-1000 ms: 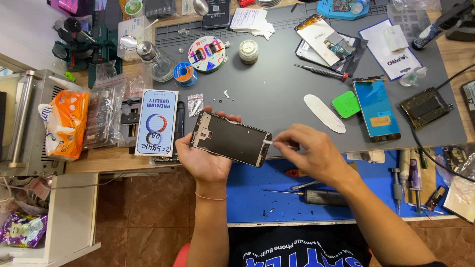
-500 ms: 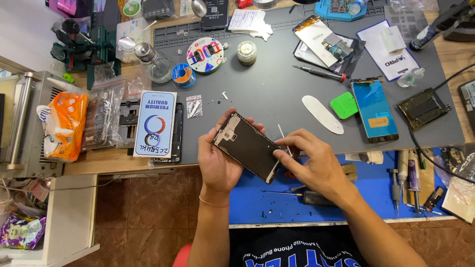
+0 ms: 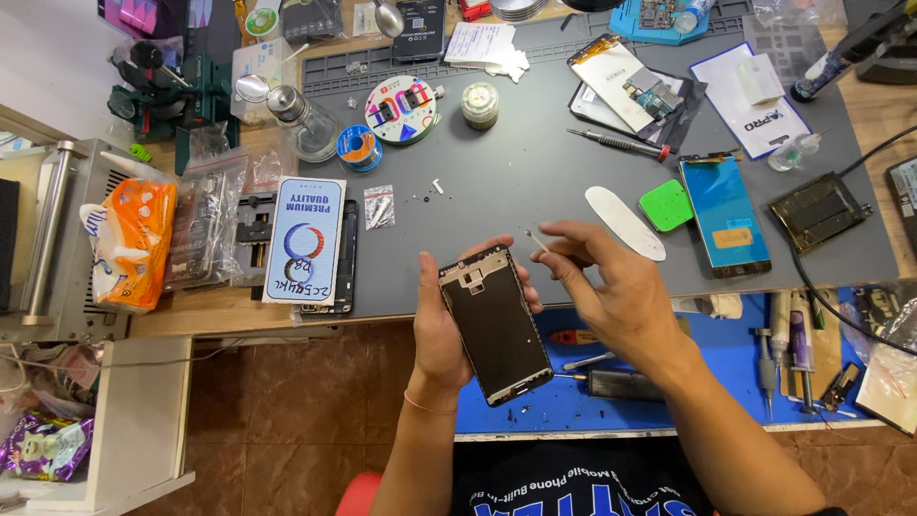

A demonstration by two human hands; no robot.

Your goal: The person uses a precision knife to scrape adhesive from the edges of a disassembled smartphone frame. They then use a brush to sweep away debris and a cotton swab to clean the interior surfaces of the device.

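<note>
- Left hand (image 3: 441, 330) wrapping around a dark phone frame (image 3: 495, 325), grip clenched on its long edges; holding it tilted, just off the near edge of the table (image 3: 535, 172), above the blue mat (image 3: 707, 368)
- Right hand (image 3: 611, 287) hovering just beside the frame's upper right corner; grip pinching a thin small tool (image 3: 537, 239) between thumb and fingertips, tip pointing toward the far edge
- Lying near the right hand on the grey mat: a white pry tool (image 3: 626, 222), a green pick (image 3: 666, 204), a blue-screened phone (image 3: 724, 215)
- Resting toward the left edge: a white and blue box (image 3: 306, 239), an orange packet (image 3: 129, 244)
- Sitting toward the far edge: a round colourful disc (image 3: 401, 108), a screwdriver (image 3: 616, 144)
</note>
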